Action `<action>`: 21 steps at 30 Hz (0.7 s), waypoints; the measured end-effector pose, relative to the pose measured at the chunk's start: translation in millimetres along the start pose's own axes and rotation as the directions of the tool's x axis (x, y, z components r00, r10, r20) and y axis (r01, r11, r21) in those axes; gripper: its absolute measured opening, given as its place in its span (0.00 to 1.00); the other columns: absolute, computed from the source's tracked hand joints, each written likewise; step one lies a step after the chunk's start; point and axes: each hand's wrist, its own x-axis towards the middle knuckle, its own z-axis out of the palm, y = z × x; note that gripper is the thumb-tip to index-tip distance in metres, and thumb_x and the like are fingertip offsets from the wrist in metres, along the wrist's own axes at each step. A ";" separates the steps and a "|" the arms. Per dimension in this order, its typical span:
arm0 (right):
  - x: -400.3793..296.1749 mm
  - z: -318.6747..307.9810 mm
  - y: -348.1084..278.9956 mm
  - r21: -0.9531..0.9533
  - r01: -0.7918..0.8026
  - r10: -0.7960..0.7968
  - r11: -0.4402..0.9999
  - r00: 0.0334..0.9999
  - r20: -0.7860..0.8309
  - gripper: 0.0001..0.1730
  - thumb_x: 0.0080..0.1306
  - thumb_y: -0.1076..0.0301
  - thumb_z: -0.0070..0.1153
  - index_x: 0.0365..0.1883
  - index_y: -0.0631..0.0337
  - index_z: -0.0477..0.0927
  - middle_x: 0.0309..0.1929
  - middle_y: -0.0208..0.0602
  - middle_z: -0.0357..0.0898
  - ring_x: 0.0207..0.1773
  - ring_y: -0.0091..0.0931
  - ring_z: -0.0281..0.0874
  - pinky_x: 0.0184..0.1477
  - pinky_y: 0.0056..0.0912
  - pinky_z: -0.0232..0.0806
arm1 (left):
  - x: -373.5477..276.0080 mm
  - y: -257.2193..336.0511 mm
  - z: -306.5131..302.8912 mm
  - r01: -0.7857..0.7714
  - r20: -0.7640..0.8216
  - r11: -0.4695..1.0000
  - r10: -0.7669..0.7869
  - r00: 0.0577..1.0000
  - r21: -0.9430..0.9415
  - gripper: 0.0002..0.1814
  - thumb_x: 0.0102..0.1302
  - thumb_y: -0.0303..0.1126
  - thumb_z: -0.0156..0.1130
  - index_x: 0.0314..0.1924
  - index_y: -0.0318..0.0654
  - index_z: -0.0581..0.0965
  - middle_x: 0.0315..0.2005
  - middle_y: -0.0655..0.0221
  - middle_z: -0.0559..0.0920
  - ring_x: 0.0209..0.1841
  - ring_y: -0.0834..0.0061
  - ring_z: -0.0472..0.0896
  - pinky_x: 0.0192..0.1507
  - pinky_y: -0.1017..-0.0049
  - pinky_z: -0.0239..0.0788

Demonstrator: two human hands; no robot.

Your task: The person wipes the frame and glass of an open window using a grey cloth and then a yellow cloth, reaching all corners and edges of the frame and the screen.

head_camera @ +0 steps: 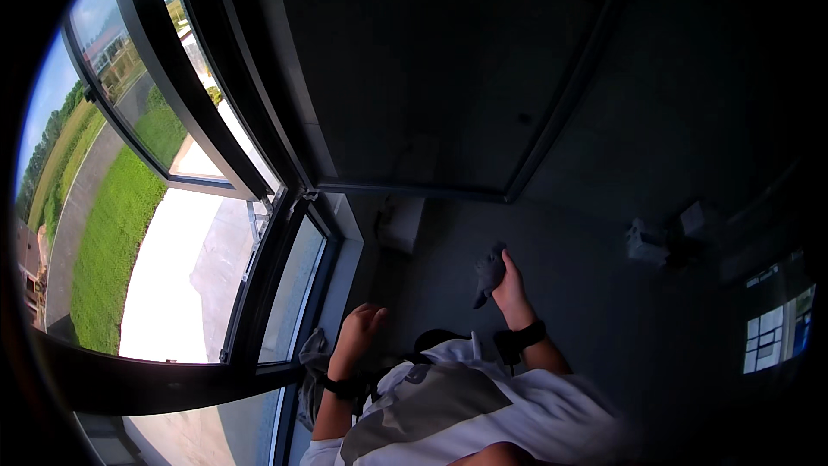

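A crumpled dark grey cloth [490, 272] is held in my right hand [511, 291], with the thumb along its side and a loose end hanging down. This hand is out in front of me, above the dark floor. My left hand [359, 331] is raised near the window sill, its fingers curled together and nothing visible in them. Close by that wrist, a grey cloth [313, 359] hangs over the sill [336, 278]. To the left stands an opened window sash [187, 136] with a dark frame, swung outward on a metal hinge arm [253, 223].
A large dark framed panel [420, 77] rises ahead of me. A pale box-like object [401, 223] stands low by the wall. Small light objects [647, 243] lie to the right. Another window [770, 336] shows at far right. Grass [116, 233] and paving lie outside.
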 end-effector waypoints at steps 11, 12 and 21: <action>-56.5 -98.5 -125.8 -0.669 0.159 0.009 0.726 0.971 0.241 0.11 0.64 0.75 0.57 0.45 0.61 0.76 0.43 0.25 0.76 0.47 0.21 0.73 0.51 0.23 0.65 | 121.5 139.5 161.8 -0.410 0.015 0.900 0.417 0.909 -0.147 0.20 0.63 0.33 0.64 0.53 0.36 0.74 0.46 0.62 0.78 0.47 0.64 0.79 0.48 0.69 0.71; -60.2 -98.4 -136.3 -0.721 0.257 0.098 0.643 0.907 0.410 0.09 0.62 0.79 0.56 0.40 0.60 0.74 0.39 0.25 0.74 0.44 0.18 0.72 0.48 0.22 0.66 | 126.9 152.3 183.5 -0.449 0.027 0.859 0.469 0.883 -0.248 0.20 0.63 0.32 0.65 0.54 0.35 0.74 0.45 0.62 0.78 0.47 0.65 0.79 0.49 0.70 0.70; -55.8 -105.8 -216.2 -0.954 0.291 0.153 0.074 0.942 0.299 0.16 0.59 0.69 0.64 0.43 0.64 0.76 0.39 0.34 0.78 0.41 0.24 0.76 0.44 0.26 0.68 | 144.2 183.7 239.1 -0.055 0.229 0.798 0.237 0.944 -0.600 0.12 0.63 0.28 0.66 0.44 0.38 0.74 0.35 0.76 0.77 0.40 0.84 0.74 0.43 0.80 0.67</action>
